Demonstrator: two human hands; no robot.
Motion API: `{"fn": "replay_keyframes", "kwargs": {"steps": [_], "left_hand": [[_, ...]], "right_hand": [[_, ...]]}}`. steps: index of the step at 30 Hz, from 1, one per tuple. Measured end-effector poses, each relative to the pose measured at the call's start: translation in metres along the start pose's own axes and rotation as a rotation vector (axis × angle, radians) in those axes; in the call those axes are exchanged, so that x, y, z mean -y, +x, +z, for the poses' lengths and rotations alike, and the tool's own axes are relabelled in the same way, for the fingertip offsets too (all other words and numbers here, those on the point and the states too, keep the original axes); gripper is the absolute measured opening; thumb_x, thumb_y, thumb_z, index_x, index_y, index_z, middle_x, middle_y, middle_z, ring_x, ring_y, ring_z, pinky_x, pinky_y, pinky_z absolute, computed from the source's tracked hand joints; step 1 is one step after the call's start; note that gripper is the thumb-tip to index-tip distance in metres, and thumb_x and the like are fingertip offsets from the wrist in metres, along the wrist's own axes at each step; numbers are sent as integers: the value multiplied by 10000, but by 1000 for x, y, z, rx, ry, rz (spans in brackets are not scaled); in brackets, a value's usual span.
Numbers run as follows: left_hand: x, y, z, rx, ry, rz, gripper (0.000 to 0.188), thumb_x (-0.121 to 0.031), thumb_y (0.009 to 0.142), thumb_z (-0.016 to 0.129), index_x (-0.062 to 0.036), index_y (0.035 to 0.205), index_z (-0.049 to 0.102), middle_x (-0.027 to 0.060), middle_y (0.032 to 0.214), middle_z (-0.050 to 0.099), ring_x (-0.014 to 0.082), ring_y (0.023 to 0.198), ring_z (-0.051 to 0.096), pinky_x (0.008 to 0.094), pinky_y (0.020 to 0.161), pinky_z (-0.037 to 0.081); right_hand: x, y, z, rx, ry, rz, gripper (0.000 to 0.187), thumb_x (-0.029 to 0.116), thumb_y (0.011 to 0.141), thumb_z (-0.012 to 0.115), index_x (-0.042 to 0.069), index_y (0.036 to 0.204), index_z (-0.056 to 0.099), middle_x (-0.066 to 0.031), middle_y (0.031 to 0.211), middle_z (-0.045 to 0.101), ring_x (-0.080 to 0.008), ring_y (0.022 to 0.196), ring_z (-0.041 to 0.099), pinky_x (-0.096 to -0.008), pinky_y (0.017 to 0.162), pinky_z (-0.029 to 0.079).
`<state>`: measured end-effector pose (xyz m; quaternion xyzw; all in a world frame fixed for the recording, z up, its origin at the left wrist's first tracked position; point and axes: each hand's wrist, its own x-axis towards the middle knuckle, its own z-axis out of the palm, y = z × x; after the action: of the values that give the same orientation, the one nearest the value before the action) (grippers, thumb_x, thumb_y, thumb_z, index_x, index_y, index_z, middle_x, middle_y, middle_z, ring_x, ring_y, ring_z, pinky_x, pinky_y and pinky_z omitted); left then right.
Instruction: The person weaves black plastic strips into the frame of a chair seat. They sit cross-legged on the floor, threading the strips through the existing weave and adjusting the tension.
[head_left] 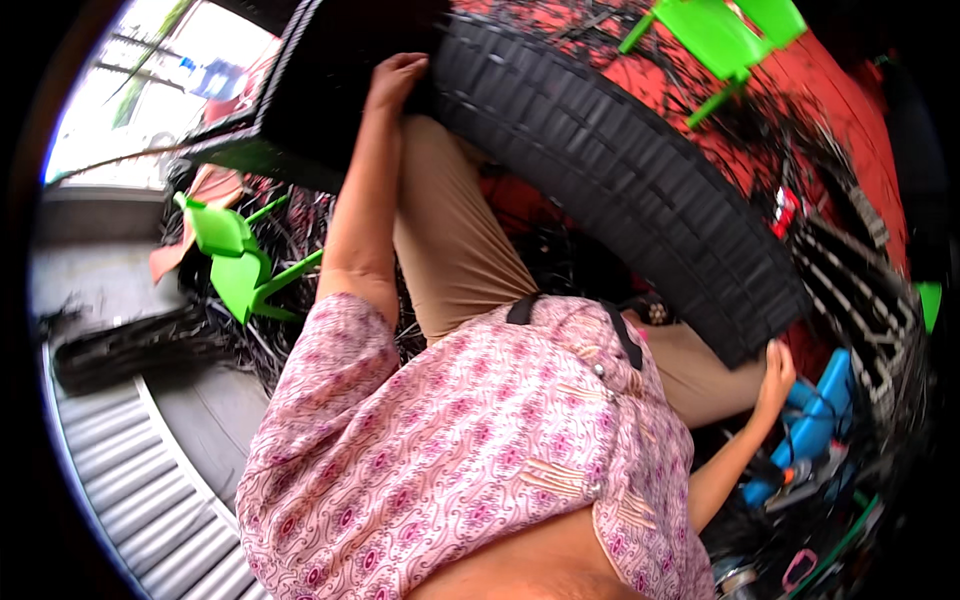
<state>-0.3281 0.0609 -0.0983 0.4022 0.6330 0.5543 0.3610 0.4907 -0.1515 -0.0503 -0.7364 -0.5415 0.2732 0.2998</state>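
A long black panel woven from flat strips [620, 170] arches across my lap and legs. At its upper left end, my left hand [398, 78] is closed with the fingers at the panel's edge; the fingertips are partly lost against the dark background. Down at the lower right end, my right hand [776, 378] pinches the panel's corner, thumb and fingers pressed together. The panel's middle bows upward between my two hands, above my brown trousers [455, 240].
Green plastic chairs stand at the left [235, 260] and upper right. Loose black strips [800, 130] litter the red floor [860, 160]. Near my right arm are a blue plastic seat [815, 420] and a red can [784, 212]. A dark box-like frame [330, 90] rises beside my left hand.
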Motion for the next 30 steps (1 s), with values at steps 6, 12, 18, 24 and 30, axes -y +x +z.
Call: {"fn": "replay_keyframes", "kwargs": {"steps": [6, 12, 18, 24, 30], "left_hand": [[-16, -22, 9, -114, 19, -45, 250, -249, 910, 758, -82, 1095, 737, -9, 899, 714, 93, 778, 660, 235, 703, 528], [-10, -1, 4, -108, 16, 112, 239, -205, 899, 772, -4, 1024, 736, 11, 793, 672, 95, 706, 601, 229, 654, 480], [-3, 8, -11, -260, 16, 175, 233, -172, 908, 764, 1, 1062, 735, 42, 871, 719, 100, 776, 651, 212, 718, 525], [-72, -32, 88, -242, 400, 439, 253, -221, 947, 704, -18, 1091, 748, 41, 935, 745, 117, 845, 689, 252, 795, 545], [-147, -90, 209, -16, 102, 575, 252, -208, 929, 737, 3, 1065, 755, 64, 922, 749, 114, 863, 691, 249, 795, 537]], "right_hand": [[-15, -10, -24, -47, 124, 55, 247, 196, 944, 700, -38, 1024, 702, -14, 845, 659, -77, 774, 565, -237, 684, 448], [-30, -28, -29, -301, 236, 239, 183, 244, 921, 735, 63, 923, 705, 21, 760, 646, -70, 679, 621, -207, 547, 386], [21, -91, -138, -979, 595, 179, 222, 170, 847, 805, 72, 770, 622, -22, 676, 632, -92, 540, 603, -194, 424, 354], [-6, -243, -443, -1669, 329, -76, 196, 106, 882, 679, 30, 707, 635, -110, 660, 649, -167, 510, 575, -265, 466, 417], [60, -282, -491, -1738, -12, -184, 134, 91, 859, 692, 17, 750, 670, -119, 663, 659, -169, 529, 596, -278, 507, 453]]}}
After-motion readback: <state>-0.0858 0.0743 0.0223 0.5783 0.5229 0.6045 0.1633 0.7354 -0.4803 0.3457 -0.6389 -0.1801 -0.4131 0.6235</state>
